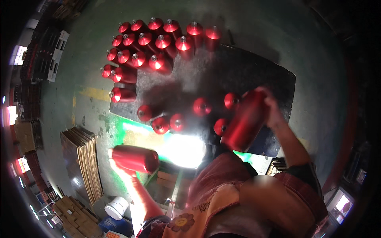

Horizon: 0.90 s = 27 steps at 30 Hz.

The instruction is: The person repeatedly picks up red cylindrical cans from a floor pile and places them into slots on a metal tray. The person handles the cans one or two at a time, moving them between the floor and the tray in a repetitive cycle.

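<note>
My left hand point(121, 168) is closed round the left end of a glossy red metal cylinder point(137, 158), held sideways off the table's near-left edge. On the right, my right hand point(270, 107) grips the upper end of a second red cylinder point(245, 123), tilted and smeared by motion. Its lower end hangs by the table's near edge. Several red cylinders with open necks point(202, 106) stand in a loose group on the dark table point(238, 67), close to that one. Farther off, rows of red cylinders with silvery necks point(162, 41) crowd the far left of the table.
A glaring light point(184, 150) shines at the table's near edge, between my hands. Flat brown sheets point(85, 162) stand stacked on the floor at left. Below them are a white bucket point(116, 208), a blue container point(115, 225) and cardboard boxes point(75, 216).
</note>
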Tool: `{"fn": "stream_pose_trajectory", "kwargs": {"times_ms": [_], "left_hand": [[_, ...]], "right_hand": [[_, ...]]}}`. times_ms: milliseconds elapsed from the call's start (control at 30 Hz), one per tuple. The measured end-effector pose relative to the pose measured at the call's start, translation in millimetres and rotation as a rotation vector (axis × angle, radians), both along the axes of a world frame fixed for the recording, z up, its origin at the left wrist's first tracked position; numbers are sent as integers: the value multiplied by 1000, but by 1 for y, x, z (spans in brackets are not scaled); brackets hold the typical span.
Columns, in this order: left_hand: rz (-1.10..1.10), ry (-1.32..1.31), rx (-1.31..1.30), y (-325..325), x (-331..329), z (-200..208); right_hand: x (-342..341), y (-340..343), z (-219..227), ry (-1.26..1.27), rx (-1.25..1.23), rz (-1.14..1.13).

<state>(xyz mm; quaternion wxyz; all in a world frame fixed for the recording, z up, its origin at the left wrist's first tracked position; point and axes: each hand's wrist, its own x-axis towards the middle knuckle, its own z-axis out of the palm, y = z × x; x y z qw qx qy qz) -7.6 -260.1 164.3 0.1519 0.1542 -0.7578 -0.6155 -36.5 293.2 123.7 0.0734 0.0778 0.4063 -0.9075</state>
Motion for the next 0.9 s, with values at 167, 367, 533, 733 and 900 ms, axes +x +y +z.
{"fn": "stream_pose_trajectory", "kwargs": {"times_ms": [167,367,533,733,900], "left_hand": [[-57,-427,177,26,125,-95],[-453,-292,-614,12,216,-183],[-92,-366,1265,56,227,-232],[-49,-322,1556,80,238,-272],[-62,-316,1481,42,248,-274]], "right_hand": [[106,-165,-80,-333,-402,412],[188,-289,-149,-408,-273,628],[215,-339,-158,-454,-379,698],[219,-359,-162,-456,-379,747],[214,-355,-168,-444,-352,781]]}}
